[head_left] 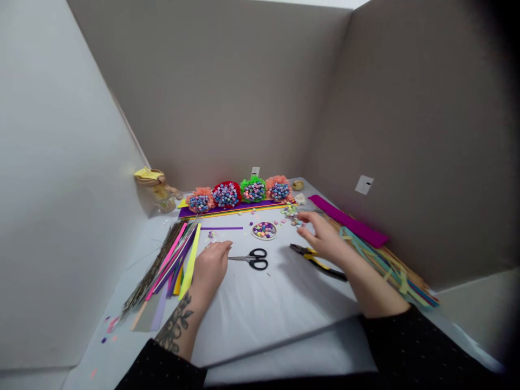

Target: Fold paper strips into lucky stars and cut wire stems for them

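My left hand (pixel 211 266) rests on the white table with its fingers curled inward, just left of the tip of the black-handled scissors (pixel 252 259); nothing shows in it. My right hand (pixel 323 234) hovers above the table with fingers stretched forward, close to a loose heap of small paper stars (pixel 291 212). Beneath its wrist lie pliers with yellow and black handles (pixel 314 259). A small round dish of coloured stars (pixel 264 230) sits between the two hands, farther back.
Four paper-flower bunches (pixel 239 193) stand in a row at the back on purple and yellow sheets. Coloured paper strips (pixel 174 259) fan out at left. A magenta strip (pixel 349 221) and more strips (pixel 390 268) lie right. Grey partition walls enclose the table.
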A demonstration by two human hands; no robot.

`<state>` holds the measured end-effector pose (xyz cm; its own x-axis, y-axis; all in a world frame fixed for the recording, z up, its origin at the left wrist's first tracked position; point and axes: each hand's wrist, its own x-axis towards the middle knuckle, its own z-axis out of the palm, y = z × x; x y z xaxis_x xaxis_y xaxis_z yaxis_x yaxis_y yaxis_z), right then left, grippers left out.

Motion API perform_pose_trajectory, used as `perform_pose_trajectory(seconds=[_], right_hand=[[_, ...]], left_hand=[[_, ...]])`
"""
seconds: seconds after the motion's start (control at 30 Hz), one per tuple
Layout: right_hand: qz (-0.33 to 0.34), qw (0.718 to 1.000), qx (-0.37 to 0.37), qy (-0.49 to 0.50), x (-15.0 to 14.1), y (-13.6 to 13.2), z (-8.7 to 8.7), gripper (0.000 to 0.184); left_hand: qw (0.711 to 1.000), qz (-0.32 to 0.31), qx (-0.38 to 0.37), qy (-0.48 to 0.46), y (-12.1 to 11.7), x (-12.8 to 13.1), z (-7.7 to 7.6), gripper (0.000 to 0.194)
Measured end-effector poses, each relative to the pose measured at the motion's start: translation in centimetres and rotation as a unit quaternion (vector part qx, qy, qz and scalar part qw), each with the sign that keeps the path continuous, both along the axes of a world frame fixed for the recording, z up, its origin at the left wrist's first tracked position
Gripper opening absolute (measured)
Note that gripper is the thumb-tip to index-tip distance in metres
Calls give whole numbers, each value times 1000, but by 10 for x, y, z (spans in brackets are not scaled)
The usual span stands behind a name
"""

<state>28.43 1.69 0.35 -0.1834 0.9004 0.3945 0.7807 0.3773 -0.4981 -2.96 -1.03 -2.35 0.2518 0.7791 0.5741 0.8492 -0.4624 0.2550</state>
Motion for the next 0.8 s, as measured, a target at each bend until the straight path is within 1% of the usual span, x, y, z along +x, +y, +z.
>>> perform_pose_trajectory(seconds=[0.07, 0.13, 0.17, 0.2, 0.27, 0.3, 0.33, 0.4, 0.43, 0.47, 0.5, 0.53, 0.57, 0.6, 0.63, 0.67, 0.7, 0.73, 0.77, 0.8], right_hand=[[-10, 996, -66, -66, 29, -9, -5, 26], [8, 979, -143, -144, 49, -21, -16, 23], [25, 969, -174, -175, 55, -27, -22, 23], [40, 961, -196, -194, 57, -31, -29, 27], [44, 956, -207, -203, 56, -38, -38, 31], [48, 958, -204, -198, 54, -39, -40, 30], [52, 961, -199, -186, 52, -38, -41, 28], [53, 967, -210, -137, 48, -37, -38, 26], [40, 968, -232, -91, 46, -36, -35, 28], [20, 965, -262, -24, 43, -37, -31, 31], [1, 954, -294, 62, 39, -39, -28, 35], [-12, 932, -323, 161, 33, -42, -26, 37], [-9, 902, -341, 266, 26, -47, -23, 39], [21, 868, -347, 355, 16, -53, -21, 40], [55, 837, -357, 410, 4, -59, -19, 37], [90, 816, -370, 435, -9, -65, -17, 33], [117, 804, -386, 436, -23, -71, -15, 31], [123, 807, -381, 435, -38, -75, -13, 30], [132, 817, -377, 416, -52, -79, -11, 30], [146, 834, -359, 393, -66, -81, -9, 36]], left_hand=[[998, 13, -48, -39, 3, -1, -3, 25], [992, 27, -92, -83, 7, -1, -4, 28], [988, 30, -108, -109, 8, -1, -4, 29], [982, 32, -124, -140, 10, -2, -3, 29], [960, 26, -171, -222, 12, -4, 0, 26], [938, 21, -210, -276, 12, -5, 3, 25], [906, 14, -256, -337, 12, -7, 5, 25], [819, -5, -344, -459, 12, -11, 11, 29], [780, -12, -371, -504, 12, -12, 13, 31], [750, -16, -386, -537, 12, -14, 15, 31], [735, -18, -389, -555, 11, -15, 16, 31], [735, -20, -383, -560, 11, -16, 18, 31], [747, -21, -368, -554, 11, -16, 18, 30], [768, -19, -347, -537, 10, -16, 20, 30], [797, -16, -318, -514, 8, -14, 21, 29], [827, -9, -285, -485, 5, -12, 23, 27], [856, 1, -249, -452, 2, -10, 25, 24], [882, 11, -211, -421, -2, -8, 28, 20], [902, 20, -178, -392, -7, -6, 31, 17], [918, 25, -148, -366, -11, -4, 34, 14]])
